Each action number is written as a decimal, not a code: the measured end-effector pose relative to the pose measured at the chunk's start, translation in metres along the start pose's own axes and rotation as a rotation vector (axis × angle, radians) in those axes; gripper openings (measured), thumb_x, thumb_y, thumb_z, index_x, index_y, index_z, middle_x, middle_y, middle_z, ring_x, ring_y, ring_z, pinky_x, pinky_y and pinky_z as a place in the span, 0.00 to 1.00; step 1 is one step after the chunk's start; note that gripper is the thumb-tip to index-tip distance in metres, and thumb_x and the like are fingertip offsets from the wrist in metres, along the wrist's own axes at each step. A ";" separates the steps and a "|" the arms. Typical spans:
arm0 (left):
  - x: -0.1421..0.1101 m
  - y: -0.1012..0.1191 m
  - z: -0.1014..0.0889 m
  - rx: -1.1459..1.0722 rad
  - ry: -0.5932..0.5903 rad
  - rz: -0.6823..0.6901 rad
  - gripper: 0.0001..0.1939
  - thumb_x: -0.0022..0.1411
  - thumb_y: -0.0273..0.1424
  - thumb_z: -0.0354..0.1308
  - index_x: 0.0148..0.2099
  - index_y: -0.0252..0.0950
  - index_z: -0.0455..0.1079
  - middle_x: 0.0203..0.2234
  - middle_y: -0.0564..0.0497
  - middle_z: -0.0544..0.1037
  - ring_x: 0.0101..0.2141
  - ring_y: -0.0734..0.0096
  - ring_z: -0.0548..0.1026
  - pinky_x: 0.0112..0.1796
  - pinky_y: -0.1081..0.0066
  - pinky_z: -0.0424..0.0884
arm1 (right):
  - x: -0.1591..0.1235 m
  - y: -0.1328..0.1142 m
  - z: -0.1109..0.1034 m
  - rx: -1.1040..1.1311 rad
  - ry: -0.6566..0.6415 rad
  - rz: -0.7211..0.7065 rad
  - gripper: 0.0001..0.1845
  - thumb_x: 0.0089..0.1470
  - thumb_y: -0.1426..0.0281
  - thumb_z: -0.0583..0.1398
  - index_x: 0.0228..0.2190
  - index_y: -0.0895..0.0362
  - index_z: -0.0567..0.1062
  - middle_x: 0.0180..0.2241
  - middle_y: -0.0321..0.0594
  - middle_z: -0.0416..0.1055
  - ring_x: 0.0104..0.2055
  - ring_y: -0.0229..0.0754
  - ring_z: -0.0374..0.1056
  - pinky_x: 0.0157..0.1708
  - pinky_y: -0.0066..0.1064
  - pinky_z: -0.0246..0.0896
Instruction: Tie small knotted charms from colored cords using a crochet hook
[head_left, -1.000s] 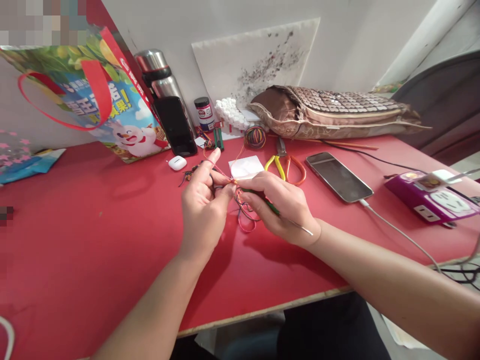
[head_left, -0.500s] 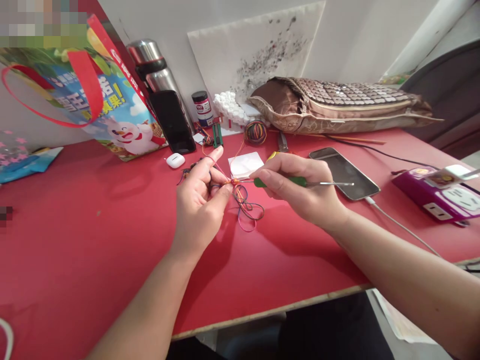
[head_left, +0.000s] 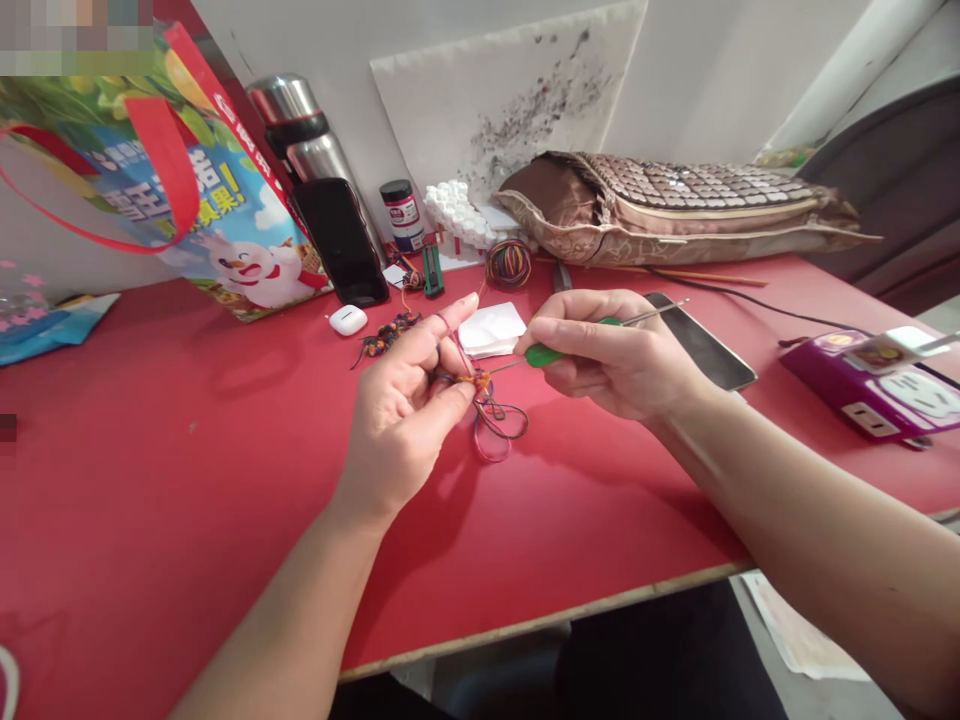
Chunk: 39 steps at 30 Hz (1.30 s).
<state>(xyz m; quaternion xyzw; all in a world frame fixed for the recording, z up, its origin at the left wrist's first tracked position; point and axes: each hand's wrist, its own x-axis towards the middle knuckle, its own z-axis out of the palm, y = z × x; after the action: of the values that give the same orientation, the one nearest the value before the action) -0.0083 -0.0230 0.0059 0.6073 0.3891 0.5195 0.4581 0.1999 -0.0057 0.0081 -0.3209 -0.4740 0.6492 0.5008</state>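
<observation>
My left hand (head_left: 405,400) pinches a small piece of orange crochet work (head_left: 480,381) between thumb and fingers, with a strand of yarn running up over its index finger. Loose loops of dark and pink yarn (head_left: 495,430) hang below the piece onto the red table. In my right hand (head_left: 607,345) is a crochet hook (head_left: 544,355) with a green grip, held like a pen. Its thin metal tip reaches the crochet work; whether it sits inside a stitch is too small to tell. The hook's other metal end points up to the right.
Behind my hands lie a multicoloured yarn ball (head_left: 509,264), white paper (head_left: 493,329), a green cutter (head_left: 432,268) and a dark multicoloured knotted piece (head_left: 390,334). A phone (head_left: 705,345) and purple power strip (head_left: 874,390) are right; an earbud case (head_left: 348,320), phone and flask (head_left: 300,120) are left.
My right hand has tilted, so the hook's rear end now points up rather than level. My left hand and the crochet work have shifted slightly, uncovering more of the dark knotted piece.
</observation>
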 end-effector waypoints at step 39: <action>-0.001 0.007 0.005 -0.121 0.008 0.058 0.21 0.58 0.22 0.68 0.54 0.41 0.82 0.29 0.54 0.74 0.33 0.70 0.74 0.42 0.66 0.77 | 0.001 0.005 0.000 0.175 -0.051 0.061 0.10 0.56 0.67 0.69 0.29 0.61 0.78 0.16 0.28 0.61 0.15 0.24 0.36 0.14 0.22 0.32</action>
<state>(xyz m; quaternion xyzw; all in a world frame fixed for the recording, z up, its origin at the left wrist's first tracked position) -0.0038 -0.0269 0.0116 0.5875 0.3409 0.5575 0.4774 0.1974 -0.0048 0.0037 -0.2734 -0.4182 0.7110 0.4948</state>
